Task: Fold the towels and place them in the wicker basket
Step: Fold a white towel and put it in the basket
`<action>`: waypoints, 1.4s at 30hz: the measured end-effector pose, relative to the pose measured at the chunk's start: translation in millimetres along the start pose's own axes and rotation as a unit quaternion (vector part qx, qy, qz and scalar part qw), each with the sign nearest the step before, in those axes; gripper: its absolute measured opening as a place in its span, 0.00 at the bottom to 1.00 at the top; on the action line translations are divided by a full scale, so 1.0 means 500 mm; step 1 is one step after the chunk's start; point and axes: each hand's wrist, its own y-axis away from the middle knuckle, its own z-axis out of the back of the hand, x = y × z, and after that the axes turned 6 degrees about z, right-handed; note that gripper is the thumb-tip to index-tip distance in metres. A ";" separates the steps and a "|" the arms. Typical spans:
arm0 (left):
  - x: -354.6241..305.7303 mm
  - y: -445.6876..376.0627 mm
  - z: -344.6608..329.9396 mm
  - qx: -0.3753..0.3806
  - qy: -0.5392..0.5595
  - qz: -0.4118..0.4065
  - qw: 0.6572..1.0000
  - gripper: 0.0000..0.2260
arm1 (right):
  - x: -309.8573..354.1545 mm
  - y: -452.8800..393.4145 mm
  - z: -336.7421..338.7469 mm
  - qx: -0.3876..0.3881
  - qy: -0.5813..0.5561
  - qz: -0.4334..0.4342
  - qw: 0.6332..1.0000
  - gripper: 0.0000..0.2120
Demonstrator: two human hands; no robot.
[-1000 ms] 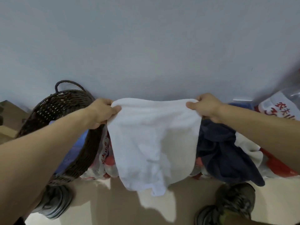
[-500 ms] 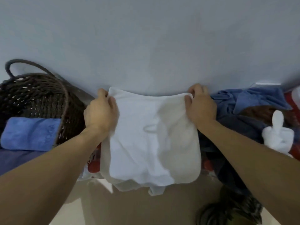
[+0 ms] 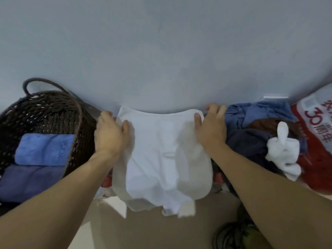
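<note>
Hanging limp between both hands, the white towel is held against the pale wall, beside the wicker basket at the left and the heap of unfolded laundry at the right. Its long axis appears to run downward, from the held top edge to the ragged lower edge near the floor; that lower edge points toward the camera. It is judged soft, light and floppy, with no stiffness of its own, so shape is kept only where it is held. The two top corners are judged the proper holds, since a grip mid-edge would let the cloth sag and bunch. The left hand is closed over the upper left corner, thumb on the front. The right hand grips the upper right corner likewise. A folded light blue towel and a darker blue towel already lie inside the basket.
</note>
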 end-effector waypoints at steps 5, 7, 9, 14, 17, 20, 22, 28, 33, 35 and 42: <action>0.015 0.124 0.033 -0.035 -0.096 0.001 0.995 0.17 | 0.050 0.118 0.019 0.042 0.044 -0.010 0.998 0.14; 0.033 0.180 0.035 -0.049 -0.101 0.001 0.994 0.15 | 0.062 0.171 0.024 0.031 0.069 -0.004 0.997 0.14; 0.054 0.230 0.035 -0.062 -0.084 0.014 0.994 0.14 | 0.067 0.221 0.033 0.002 0.063 -0.026 0.998 0.14; 0.119 0.319 0.040 -0.075 0.016 0.066 0.995 0.12 | 0.035 0.343 0.040 -0.078 -0.035 -0.165 0.983 0.14; 0.170 0.361 0.034 -0.023 0.078 0.147 0.986 0.16 | 0.003 0.406 0.031 -0.092 -0.067 -0.225 0.968 0.13; 0.192 0.388 0.014 0.018 0.173 0.220 0.960 0.19 | -0.029 0.437 0.013 -0.038 -0.121 -0.271 0.954 0.15; 0.186 0.381 0.000 0.043 0.209 0.261 0.942 0.19 | -0.036 0.441 0.002 -0.004 -0.217 -0.313 0.925 0.19; 0.184 0.355 -0.004 0.070 0.234 0.255 0.936 0.13 | -0.039 0.439 -0.004 0.053 -0.331 -0.312 0.889 0.11; 0.219 0.345 0.017 0.077 0.238 0.216 0.944 0.12 | -0.064 0.422 0.015 0.070 -0.347 -0.335 0.873 0.07; 0.226 0.347 0.023 0.075 0.219 0.190 0.954 0.12 | -0.064 0.428 0.014 0.053 -0.350 -0.360 0.863 0.10; 0.208 0.348 0.036 0.042 0.232 0.181 0.955 0.12 | -0.063 0.453 0.011 0.080 -0.475 -0.377 0.791 0.07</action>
